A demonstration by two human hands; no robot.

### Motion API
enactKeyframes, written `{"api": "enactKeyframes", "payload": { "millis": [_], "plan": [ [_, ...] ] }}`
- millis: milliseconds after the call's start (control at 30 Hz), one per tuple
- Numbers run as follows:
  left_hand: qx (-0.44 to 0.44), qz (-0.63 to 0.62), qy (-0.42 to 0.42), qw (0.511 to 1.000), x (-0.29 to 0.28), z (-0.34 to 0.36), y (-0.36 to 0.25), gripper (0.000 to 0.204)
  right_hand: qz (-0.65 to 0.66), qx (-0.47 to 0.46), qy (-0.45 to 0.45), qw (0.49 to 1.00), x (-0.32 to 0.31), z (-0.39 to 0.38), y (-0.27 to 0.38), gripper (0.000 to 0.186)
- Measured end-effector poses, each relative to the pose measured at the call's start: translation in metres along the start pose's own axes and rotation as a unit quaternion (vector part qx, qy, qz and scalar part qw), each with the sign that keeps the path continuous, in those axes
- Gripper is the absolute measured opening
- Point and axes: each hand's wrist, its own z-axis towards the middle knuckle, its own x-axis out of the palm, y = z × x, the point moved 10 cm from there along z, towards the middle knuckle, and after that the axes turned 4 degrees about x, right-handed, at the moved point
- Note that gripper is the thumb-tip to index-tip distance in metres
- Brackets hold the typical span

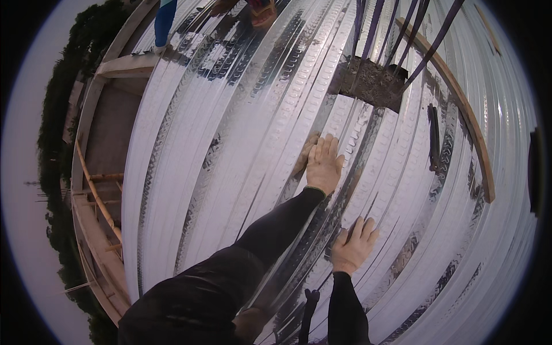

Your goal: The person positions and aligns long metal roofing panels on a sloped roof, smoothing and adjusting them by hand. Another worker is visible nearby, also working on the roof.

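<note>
My left hand (324,165), in a pale glove, lies palm down on the ribbed silver metal decking sheets (241,144). Its fingers are stretched out and close together, pointing away from me. Nearer and to the right, my right hand (354,246), also gloved, rests on a neighbouring rib with its fingers slightly spread. Neither hand shows anything held. Long raised ribs with stamped marks run past both hands. Beyond my left hand, the decking has a square cut-out around rough grey concrete (371,83), from which several steel bars (431,49) rise.
A long wooden batten (468,115) lies on the decking at right, near a dark narrow piece (433,138). Another person's blue sleeve (165,23) shows at upper left. Along the left, the decking ends beside a concrete beam (103,259), an open drop and wooden poles (98,195).
</note>
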Motion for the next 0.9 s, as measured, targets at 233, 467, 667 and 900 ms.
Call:
{"api": "enactKeyframes", "payload": {
  "millis": [233,467,667,900],
  "plan": [
    [0.024,0.006,-0.038,0.999,-0.001,0.023,-0.005,0.058,0.007,0.025,0.019,0.999,-0.005,0.004,-0.001,0.066],
    [0.042,-0.006,-0.029,0.999,-0.009,0.028,-0.01,0.054,0.013,0.035,0.023,0.999,-0.009,0.012,0.0,0.063],
    [0.005,-0.006,0.053,0.999,0.004,0.029,-0.004,0.058,0.016,0.04,0.049,0.998,-0.005,0.014,-0.005,0.062],
    [0.03,0.046,0.015,0.998,-0.008,0.034,-0.016,0.053,0.033,0.035,0.066,0.997,-0.004,0.021,-0.004,0.059]
  ]
}}
